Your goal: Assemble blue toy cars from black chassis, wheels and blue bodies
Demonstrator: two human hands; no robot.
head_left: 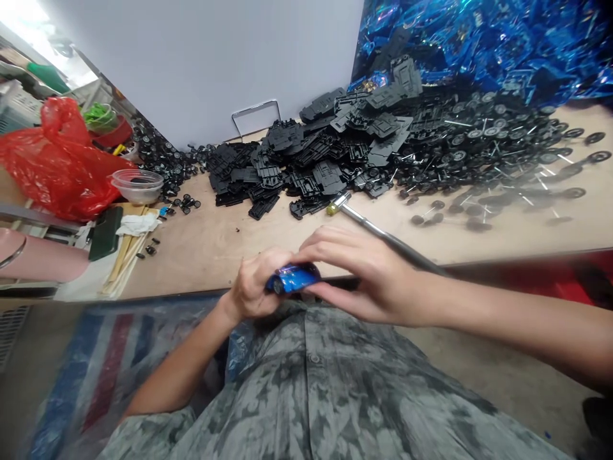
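Blue toy car (293, 278) gripped between left hand (253, 287) and right hand (364, 275), plywood table (201, 262) beyond

A small, glossy blue toy car (293, 278) was at lower centre of the frame, held between the left hand (253, 287) and the right hand (364, 275), whose fingers curved over its top. A dark wheel showed at its left end.

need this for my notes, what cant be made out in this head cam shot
Head view:
Underside of the blue toy car: covered by the left hand and right hand.
Far end of the metal shaft: lost in shadow near the right forearm.
Loose wheels on axles: blurred.
Shiny blue wrapping: cut off by the top edge.
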